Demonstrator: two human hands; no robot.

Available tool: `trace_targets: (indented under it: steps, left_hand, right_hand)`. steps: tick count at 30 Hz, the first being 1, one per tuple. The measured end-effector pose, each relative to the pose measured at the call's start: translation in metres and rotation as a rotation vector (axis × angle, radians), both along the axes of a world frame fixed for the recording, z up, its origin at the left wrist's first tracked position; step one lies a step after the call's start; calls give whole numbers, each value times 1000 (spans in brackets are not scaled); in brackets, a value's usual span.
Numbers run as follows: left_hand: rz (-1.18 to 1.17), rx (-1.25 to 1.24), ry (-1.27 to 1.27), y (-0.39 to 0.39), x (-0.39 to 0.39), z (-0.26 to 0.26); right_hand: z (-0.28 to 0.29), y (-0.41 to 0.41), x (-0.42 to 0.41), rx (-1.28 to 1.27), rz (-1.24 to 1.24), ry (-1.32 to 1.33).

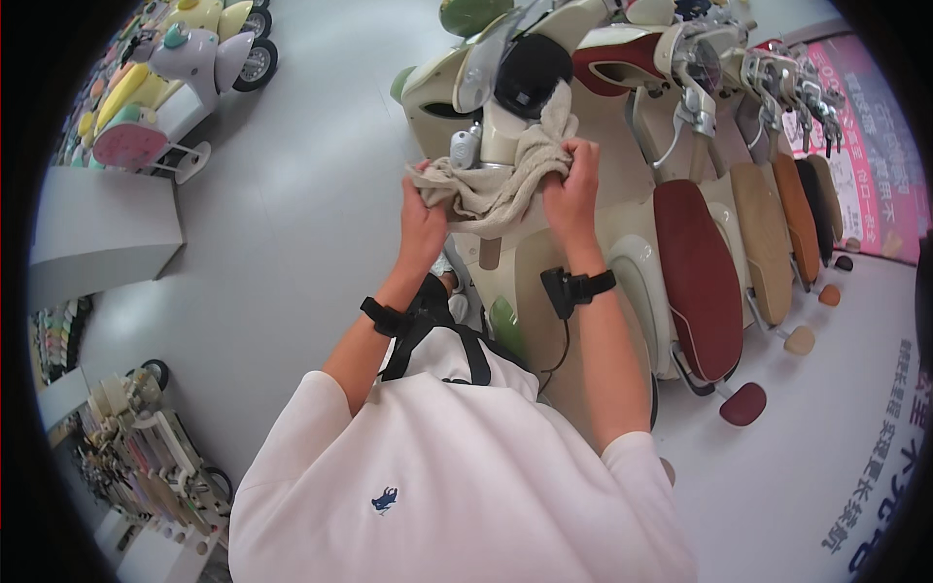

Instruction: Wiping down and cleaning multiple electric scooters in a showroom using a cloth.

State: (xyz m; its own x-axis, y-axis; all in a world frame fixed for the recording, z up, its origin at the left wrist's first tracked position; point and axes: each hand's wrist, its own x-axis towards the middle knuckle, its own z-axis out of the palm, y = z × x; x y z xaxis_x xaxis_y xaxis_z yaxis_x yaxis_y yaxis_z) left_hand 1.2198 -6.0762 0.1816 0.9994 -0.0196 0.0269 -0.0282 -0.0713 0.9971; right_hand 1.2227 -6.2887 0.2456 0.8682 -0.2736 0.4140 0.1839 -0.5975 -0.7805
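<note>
A beige towel-like cloth [485, 191] stretches in loose folds between my two hands. My left hand [424, 213] grips one end, and my right hand [571, 191] has the bunched other side. The cloth hangs close to the cream steering column [501, 142] of a scooter; contact between them is hard to judge. One flap of the cloth reaches up beside the black round instrument housing [536, 69]. A small light-grey device [463, 149] sits left of the column. Below the cloth is the scooter's beige seat [536, 291], partly hidden by my right arm.
To the right stands a row of scooters with a dark red seat [700, 277], a tan seat [760, 240] and an orange seat [797, 218]. A lilac scooter [193, 62] is at the upper left, above a white platform [102, 218]. Grey floor [306, 182] runs along my left.
</note>
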Motion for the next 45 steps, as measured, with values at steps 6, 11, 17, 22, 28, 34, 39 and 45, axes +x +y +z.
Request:
trace_targets:
  steps: [6,11,17,22,28,34,39,45]
  left_hand:
    - [89,-80,-48,9,13,19]
    - [34,-91,1,16,44,12]
    - [-295,65,163,34,37,14]
    - [-446,303,148,14,10,29]
    - [-558,394,-6,21,22,30]
    - [-635,292,180,26,11,36]
    - [-610,143,214,22,6,26]
    - [-506,148,396,14,-2,46]
  right_hand:
    - [33,-35,106,-283,-15,-103]
    - [13,-47,165,-400,146,-7]
    - [-9,-58,189,-690,268,102]
    - [-11,-53,184,-774,292,123]
    - [18,-39,174,-803,394,321]
    - [15,-38,171,-852,449,230]
    - [16,-34,165,-878,521,200]
    - [19,-36,164,-893,521,266]
